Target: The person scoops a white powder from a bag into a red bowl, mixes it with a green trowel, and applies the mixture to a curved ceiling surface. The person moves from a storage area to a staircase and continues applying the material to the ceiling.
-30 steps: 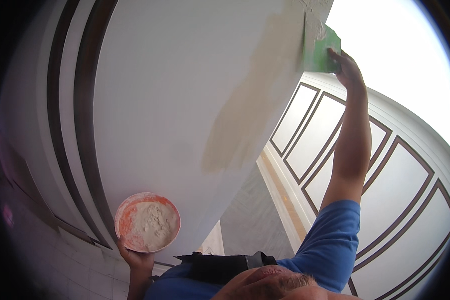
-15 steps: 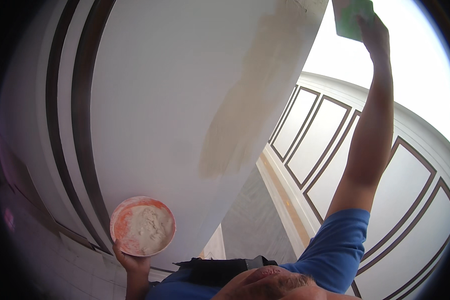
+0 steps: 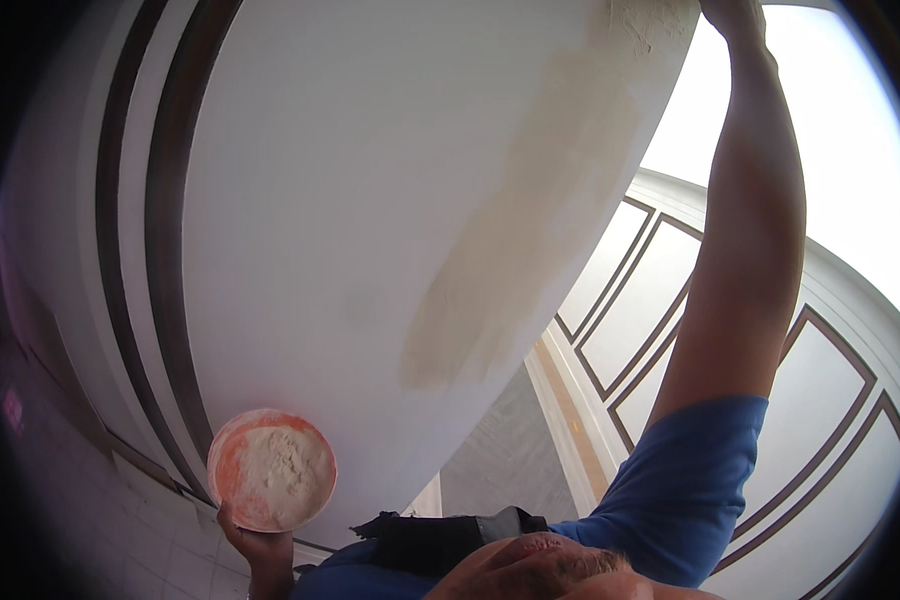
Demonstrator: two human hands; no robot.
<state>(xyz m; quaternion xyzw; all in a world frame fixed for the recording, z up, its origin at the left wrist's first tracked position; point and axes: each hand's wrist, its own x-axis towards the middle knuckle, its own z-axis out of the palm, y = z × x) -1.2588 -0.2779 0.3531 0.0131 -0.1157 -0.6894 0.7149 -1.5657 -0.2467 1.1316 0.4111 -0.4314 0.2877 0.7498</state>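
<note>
My left hand [image 3: 258, 545] is closed on the rim of an orange-red bowl [image 3: 228, 462] at the lower left. A lumpy off-white paste, like wall putty [image 3: 288, 468], fills much of it. My right arm stretches up at the right, and my right hand [image 3: 738, 20] is at the top edge of the picture, by the corner of the white wall [image 3: 320, 200]. Its fingers are mostly cut off; the flat green scraper it held half a second ago is out of view. A long beige patch of putty [image 3: 515, 220] covers the wall near its right edge, rougher at the top.
Dark trim strips [image 3: 170, 200] run down the wall's left side. Beyond its right edge lie a grey floor [image 3: 505, 450] and a far wall with dark-framed panels [image 3: 810, 400]. A bright area [image 3: 850, 130] glares at the upper right.
My right hand has moved up and left to the wall's corner, taking the green scraper out of view. The bowl in my left hand sits slightly lower and further left.
</note>
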